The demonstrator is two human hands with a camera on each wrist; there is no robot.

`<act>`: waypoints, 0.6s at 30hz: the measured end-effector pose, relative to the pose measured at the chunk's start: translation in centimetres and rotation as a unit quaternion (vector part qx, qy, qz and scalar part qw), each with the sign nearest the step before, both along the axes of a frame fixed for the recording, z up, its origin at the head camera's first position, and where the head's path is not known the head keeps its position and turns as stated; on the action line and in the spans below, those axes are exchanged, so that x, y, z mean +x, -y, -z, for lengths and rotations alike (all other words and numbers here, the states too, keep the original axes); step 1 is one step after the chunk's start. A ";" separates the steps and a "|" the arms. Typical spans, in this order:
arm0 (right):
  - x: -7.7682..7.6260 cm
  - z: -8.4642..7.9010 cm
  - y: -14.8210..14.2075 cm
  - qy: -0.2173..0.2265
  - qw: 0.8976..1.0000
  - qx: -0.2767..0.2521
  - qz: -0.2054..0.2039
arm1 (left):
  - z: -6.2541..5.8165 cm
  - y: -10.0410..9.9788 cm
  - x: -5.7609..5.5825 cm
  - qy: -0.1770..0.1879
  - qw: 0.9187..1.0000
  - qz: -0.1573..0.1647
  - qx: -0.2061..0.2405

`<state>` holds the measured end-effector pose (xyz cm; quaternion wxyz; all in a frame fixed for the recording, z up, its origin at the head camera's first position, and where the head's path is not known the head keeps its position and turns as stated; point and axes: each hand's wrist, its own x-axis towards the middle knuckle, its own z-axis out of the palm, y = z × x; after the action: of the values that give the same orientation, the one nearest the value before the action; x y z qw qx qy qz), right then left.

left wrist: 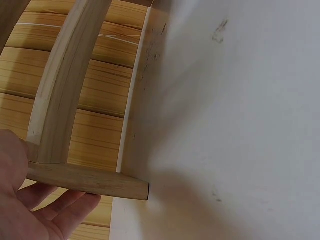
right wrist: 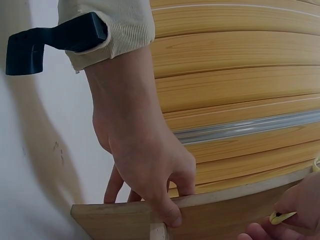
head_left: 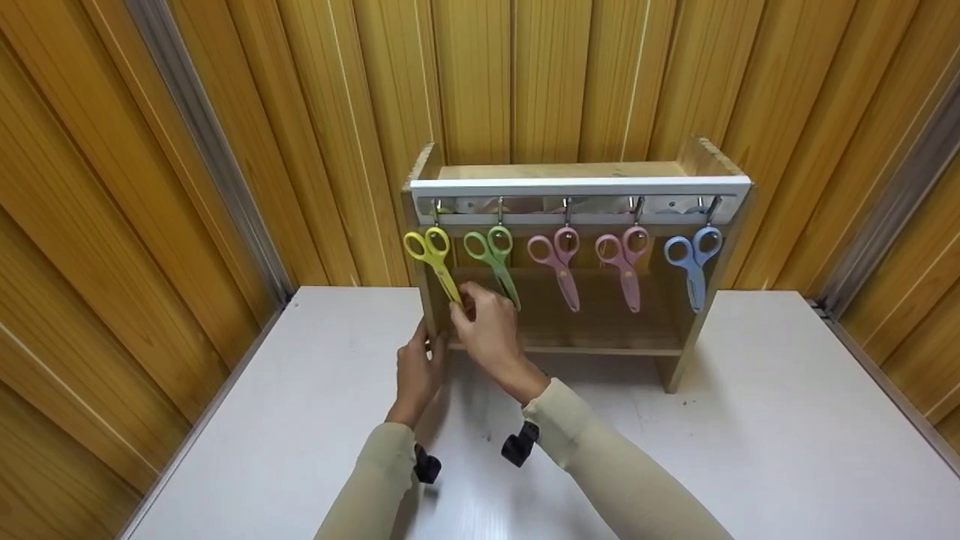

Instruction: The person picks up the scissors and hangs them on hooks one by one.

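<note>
Yellow scissors [head_left: 444,279] hang by a handle loop from the leftmost hook of a small wooden rack [head_left: 592,350]. My right hand [head_left: 491,326] pinches their lower tip between thumb and fingers; the yellow tip [right wrist: 276,218] pokes out of the grip in the right wrist view. Low on the rack's left side, my left hand [head_left: 418,375] grips the side panel [left wrist: 95,181], thumb on one face and fingers on the other. Green scissors [head_left: 491,249] hang just right of the yellow pair, their blade partly behind my right hand.
Two pink scissors [head_left: 556,262] and blue scissors [head_left: 694,266] hang farther right on the hook rail [head_left: 540,219]. The rack stands on a white table [head_left: 787,420] before a wood-patterned wall [head_left: 547,82]. Black camera mounts [head_left: 519,446] sit at both wrists.
</note>
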<state>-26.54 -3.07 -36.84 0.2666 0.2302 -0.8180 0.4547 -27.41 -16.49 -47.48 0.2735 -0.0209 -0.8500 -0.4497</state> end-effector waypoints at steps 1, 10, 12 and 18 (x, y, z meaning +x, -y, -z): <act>0.0 0.0 0.0 0.001 1.000 0.000 0.001 | 0.0 0.0 0.0 -0.004 1.000 0.000 0.000; -0.1 0.2 0.1 -0.002 1.000 0.005 -0.002 | 0.0 0.1 0.0 -0.022 1.000 0.002 -0.011; -0.2 0.2 0.1 -0.005 1.000 0.008 0.001 | 0.0 0.1 0.0 -0.021 1.000 0.002 -0.011; -0.1 0.4 0.0 -0.002 1.000 0.021 0.011 | 0.0 0.1 0.1 -0.019 1.000 0.005 -0.009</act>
<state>-26.63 -3.11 -37.19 0.2687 0.2276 -0.8293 0.4340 -27.33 -16.55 -47.47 0.2876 -0.0359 -0.8485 -0.4427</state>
